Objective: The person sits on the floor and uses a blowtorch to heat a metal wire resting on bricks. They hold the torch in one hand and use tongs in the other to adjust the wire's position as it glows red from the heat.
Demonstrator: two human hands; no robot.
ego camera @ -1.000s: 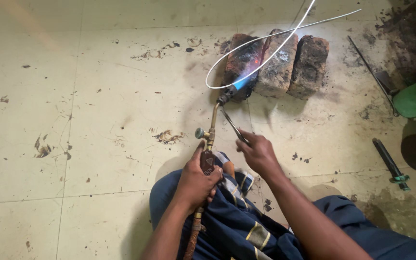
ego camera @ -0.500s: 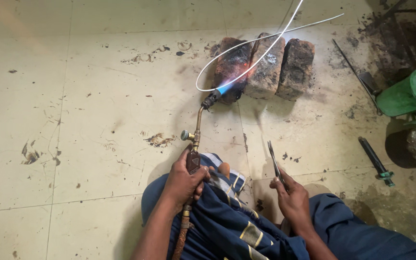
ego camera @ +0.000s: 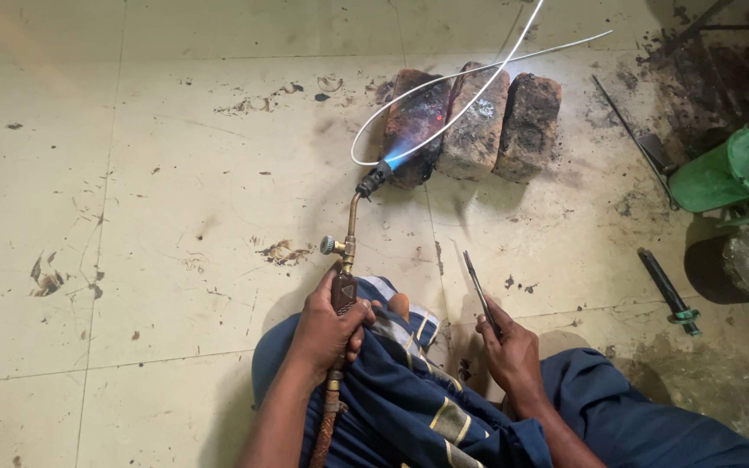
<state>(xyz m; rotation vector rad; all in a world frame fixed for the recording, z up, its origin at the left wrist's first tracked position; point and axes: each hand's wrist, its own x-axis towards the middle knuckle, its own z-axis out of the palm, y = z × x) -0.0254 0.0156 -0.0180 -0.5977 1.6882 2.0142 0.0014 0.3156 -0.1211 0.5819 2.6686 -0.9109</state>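
Pale tiled floor [ego camera: 175, 173], stained and chipped, across the whole view. Three scorched bricks [ego camera: 478, 121] side by side at the far centre, as before. Green plastic jug [ego camera: 730, 178] tipped over at the far right, beside a dark round base [ego camera: 743, 264]; both a little more in view than half a second ago. Blue-clad legs [ego camera: 409, 407] folded at the near edge. White tubing [ego camera: 452, 95] looped over the bricks, bend hanging off the left brick, unchanged in shape. Brass torch [ego camera: 348, 251] running from the near centre up to the far side, nozzle just beside the left brick, blue flame [ego camera: 400, 158] on the tubing's bend, same spot as earlier. Dark green-tipped tool [ego camera: 669, 290] flat on the floor at the right, apart from both hands. Thin metal rod [ego camera: 626, 121] lying far right.

Left hand [ego camera: 327, 334] clamped round the torch handle, resting on the knee, no shift from the earlier frame. Right hand [ego camera: 513, 360] closed on slim pliers [ego camera: 481, 290], tips pointing away, well apart from the flame; a second ago up near the torch nozzle, then drawn back, now at much the same near-right place by the right knee.
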